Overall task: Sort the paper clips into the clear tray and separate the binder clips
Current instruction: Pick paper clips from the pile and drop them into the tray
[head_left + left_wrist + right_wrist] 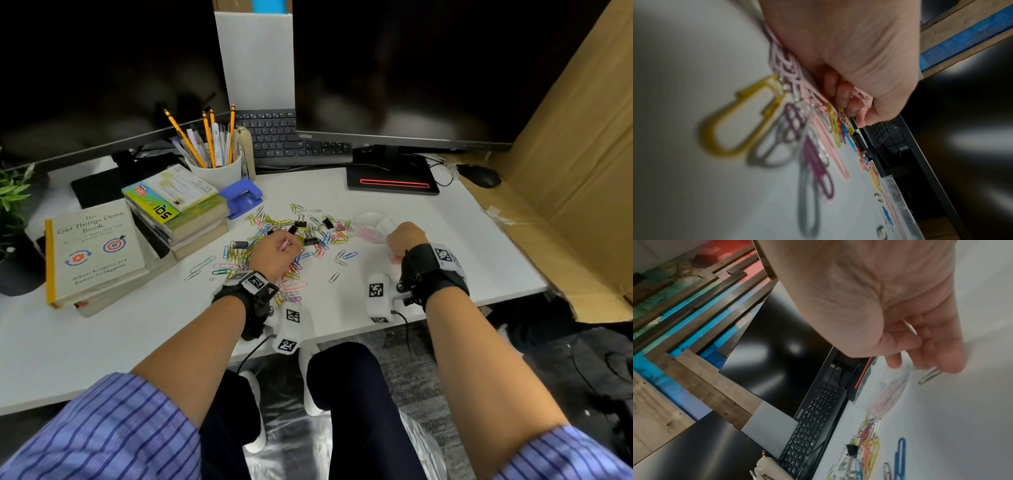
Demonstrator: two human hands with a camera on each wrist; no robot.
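Note:
A heap of coloured paper clips [308, 233] lies mid-desk with black binder clips [300, 223] mixed in. My left hand [286, 241] hovers over the heap's near left side, fingers curled round a bunch of pink paper clips [785, 65]. The clear tray [371, 222], holding some pink clips, stands right of the heap. My right hand [400, 236] is at the tray's near right edge, fingers curled; a thin pale clip [909, 327] shows pinched between thumb and fingers. A silver clip [930, 375] lies just under the fingertips. The right wrist view shows the tray [890, 391] and a binder clip [851, 449].
Stacked books [99, 246] and a blue hole punch [241, 197] flank the heap on the left. A pencil cup [215, 168], keyboard [291, 140] and monitor stand [394, 178] line the back. A mouse [479, 176] and cardboard wall [565, 154] are at right.

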